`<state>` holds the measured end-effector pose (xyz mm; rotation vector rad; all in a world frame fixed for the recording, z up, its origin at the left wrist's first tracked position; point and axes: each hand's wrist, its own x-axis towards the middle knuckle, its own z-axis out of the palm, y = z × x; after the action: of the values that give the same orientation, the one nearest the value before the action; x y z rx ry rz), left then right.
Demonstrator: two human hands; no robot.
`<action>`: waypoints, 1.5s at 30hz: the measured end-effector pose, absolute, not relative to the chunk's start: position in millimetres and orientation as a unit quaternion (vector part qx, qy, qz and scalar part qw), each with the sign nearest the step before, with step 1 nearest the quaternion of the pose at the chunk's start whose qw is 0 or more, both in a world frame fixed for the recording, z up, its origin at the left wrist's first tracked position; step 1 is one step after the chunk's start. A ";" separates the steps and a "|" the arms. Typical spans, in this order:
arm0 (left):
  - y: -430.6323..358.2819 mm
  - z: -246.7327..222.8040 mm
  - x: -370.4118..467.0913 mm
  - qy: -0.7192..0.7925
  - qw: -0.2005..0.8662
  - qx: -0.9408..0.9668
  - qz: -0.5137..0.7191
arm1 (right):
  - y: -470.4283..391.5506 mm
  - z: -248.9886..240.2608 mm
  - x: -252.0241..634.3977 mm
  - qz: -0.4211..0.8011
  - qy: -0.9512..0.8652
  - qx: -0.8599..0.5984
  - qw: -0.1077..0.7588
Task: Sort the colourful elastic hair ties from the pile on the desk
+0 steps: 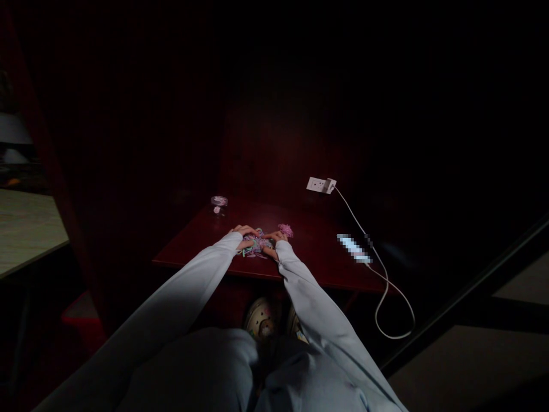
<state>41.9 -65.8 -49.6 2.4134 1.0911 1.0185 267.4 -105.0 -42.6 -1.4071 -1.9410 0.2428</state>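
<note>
A loose pile of thin pastel strands [256, 246], in pink, lilac and mint, lies near the front edge of the dark red tabletop [313, 257]. They look like small elastic bands, but they are too small to be certain. My left hand [245, 233] rests at the pile's left side, fingers stretched over it and thumb apart. From the right, my right hand [274, 241] reaches in, its fingers spread around that side of the pile. Just beyond the right hand sits a pink bunch [285, 230] of similar strands. My palms hide part of the pile.
A small clear jar [219, 206] stands at the tabletop's back left. To the right lies a blurred-out lit phone [354, 248], its white cable [387, 274] running to a wall socket [321, 185] and hanging over the edge. Dark panels enclose the sides. Below are my clogs [261, 320].
</note>
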 end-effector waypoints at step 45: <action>-47.0 -54.1 50.7 0.391 0.225 0.790 0.415 | -99.2 -45.7 275.0 0.098 -0.720 -0.518 0.451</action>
<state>50.7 -47.0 -54.1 2.1788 1.0782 1.1456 275.0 -99.2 -45.7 -1.2813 -1.7782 0.2431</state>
